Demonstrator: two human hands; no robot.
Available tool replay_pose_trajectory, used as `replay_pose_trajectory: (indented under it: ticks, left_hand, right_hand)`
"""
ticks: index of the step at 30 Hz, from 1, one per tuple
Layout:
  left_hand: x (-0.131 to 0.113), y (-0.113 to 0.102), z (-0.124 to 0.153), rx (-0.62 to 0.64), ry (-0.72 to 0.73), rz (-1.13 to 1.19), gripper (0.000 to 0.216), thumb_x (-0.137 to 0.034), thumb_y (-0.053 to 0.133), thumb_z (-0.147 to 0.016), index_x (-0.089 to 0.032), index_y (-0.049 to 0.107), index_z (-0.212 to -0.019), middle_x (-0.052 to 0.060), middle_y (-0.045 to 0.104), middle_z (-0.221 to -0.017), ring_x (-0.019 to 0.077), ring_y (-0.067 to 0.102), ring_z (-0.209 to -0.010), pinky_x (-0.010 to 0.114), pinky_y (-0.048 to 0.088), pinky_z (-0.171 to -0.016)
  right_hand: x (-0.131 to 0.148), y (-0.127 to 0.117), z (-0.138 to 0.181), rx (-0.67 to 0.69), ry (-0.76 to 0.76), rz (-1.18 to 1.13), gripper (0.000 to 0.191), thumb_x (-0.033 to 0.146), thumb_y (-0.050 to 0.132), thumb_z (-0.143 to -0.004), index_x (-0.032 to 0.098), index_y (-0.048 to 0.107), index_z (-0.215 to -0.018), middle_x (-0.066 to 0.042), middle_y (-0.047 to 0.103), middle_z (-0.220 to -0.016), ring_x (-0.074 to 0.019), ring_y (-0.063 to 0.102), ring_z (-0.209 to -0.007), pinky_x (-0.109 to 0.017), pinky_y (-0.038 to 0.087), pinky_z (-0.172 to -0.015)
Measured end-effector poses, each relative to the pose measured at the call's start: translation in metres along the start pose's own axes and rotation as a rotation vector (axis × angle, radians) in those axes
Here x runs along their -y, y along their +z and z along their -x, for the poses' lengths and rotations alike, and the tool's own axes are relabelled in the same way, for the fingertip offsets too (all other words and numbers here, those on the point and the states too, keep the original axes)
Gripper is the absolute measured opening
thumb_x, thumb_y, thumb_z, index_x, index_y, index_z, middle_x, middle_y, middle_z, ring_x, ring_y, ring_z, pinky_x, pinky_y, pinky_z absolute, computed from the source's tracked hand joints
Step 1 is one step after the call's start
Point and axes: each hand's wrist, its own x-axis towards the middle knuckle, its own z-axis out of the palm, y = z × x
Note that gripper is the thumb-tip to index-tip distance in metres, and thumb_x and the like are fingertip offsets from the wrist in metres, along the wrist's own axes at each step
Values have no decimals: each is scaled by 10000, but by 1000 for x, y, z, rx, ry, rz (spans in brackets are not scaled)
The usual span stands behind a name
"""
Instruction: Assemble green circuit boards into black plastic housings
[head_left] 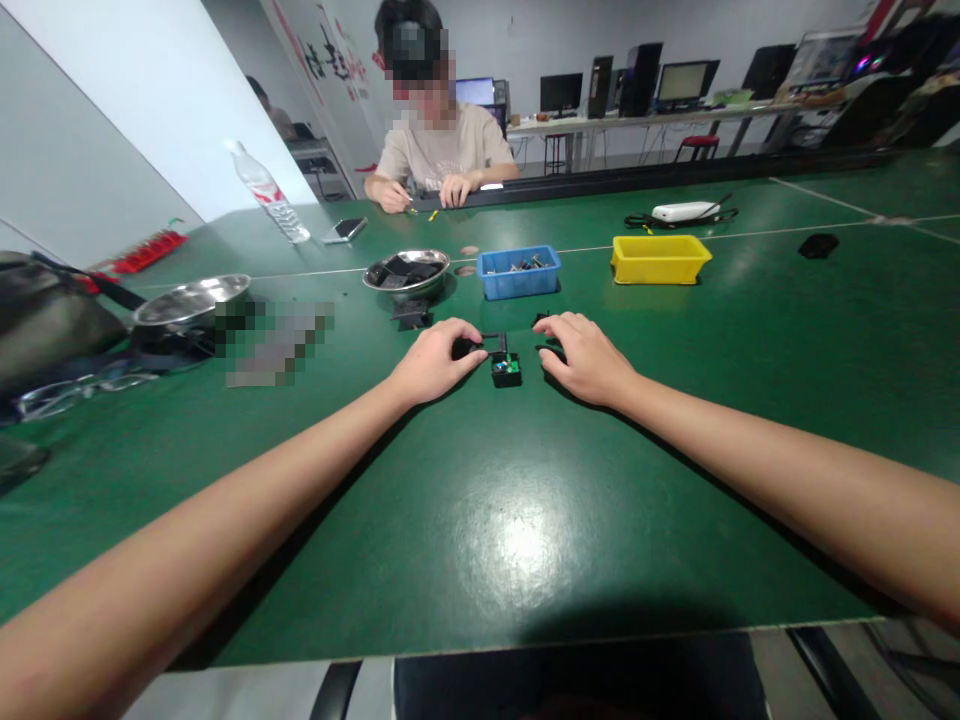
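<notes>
My left hand (pixel 439 362) has its thumb and fingers curled on a black plastic piece (pixel 495 343), whose thin frame-like end sticks out to the right; the rest is hidden by the fingers. Just below that end lies a small black box (pixel 506 371) with a green circuit board and a bit of blue inside. My right hand (pixel 589 360) hovers or rests to the right of the box, thumb and fingers apart. By its fingertips is a small black part (pixel 540 319), partly covered. Another black part (pixel 412 315) lies beyond my left hand.
Behind my hands stand a metal bowl (pixel 406 288) of black parts, a blue bin (pixel 519 286) of small metal pieces and a yellow bin (pixel 660 268). A white power strip (pixel 685 212) lies farther back. At left are a bottle (pixel 268 190) and another metal bowl (pixel 191 300). A person sits opposite.
</notes>
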Motion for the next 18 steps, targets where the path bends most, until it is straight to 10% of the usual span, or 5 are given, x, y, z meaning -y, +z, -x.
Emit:
replay_pose_trajectory:
  ticks: [18]
  left_hand:
    - [-28, -5, 15, -169, -70, 334, 499, -565, 685, -867, -160, 729, -1155, 83, 708, -1040, 226, 689, -942, 397, 590, -905]
  right_hand:
    - [-6, -1, -8, 50, -24, -544, 586, 556, 603, -965, 276, 542, -1476, -66, 689, -1201, -225, 672, -995, -346, 578, -780]
